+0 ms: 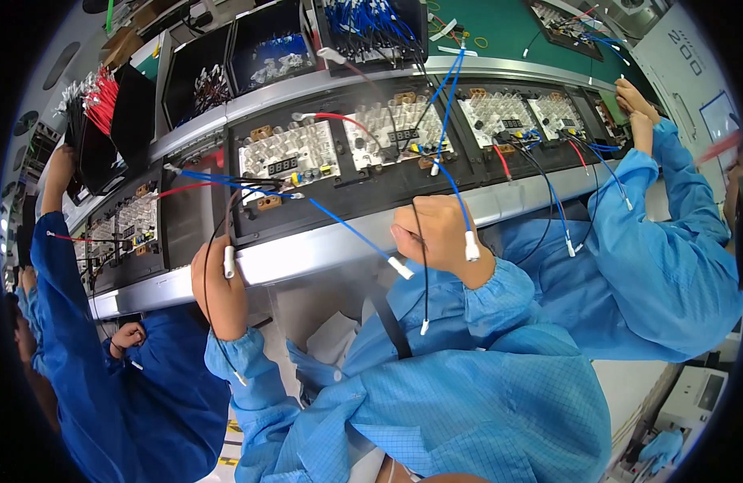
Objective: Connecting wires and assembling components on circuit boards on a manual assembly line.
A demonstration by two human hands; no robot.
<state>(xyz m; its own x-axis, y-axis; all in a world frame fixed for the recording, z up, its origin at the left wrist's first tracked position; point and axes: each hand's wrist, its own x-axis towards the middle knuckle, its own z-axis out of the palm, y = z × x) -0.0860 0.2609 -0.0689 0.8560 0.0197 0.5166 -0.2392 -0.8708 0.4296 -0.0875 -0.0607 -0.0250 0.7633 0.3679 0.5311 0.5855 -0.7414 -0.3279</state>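
My left hand [219, 282] is at the front metal rail, fingers bent together. A brown wire with a white sleeved terminal [229, 262] lies across it, and a black wire hangs alongside; whether the fingers grip anything is hidden. My right hand [440, 233] is curled closed over the rail's edge, its fingertips hidden. Past it dangle a blue wire with a white terminal [471, 245] and a black wire [425, 290]. Behind the hands, a circuit board [287, 157] with a digit display and a second circuit board [392, 137] sit in black trays, with red, blue and black leads attached.
Black bins of blue wires [371, 24], dark wires [212, 87] and red wires [100, 105] stand behind the line. A co-worker's hand [59, 165] touches the red-wire bin at left. At right, another person's hands [639, 109] are raised near more boards [561, 113].
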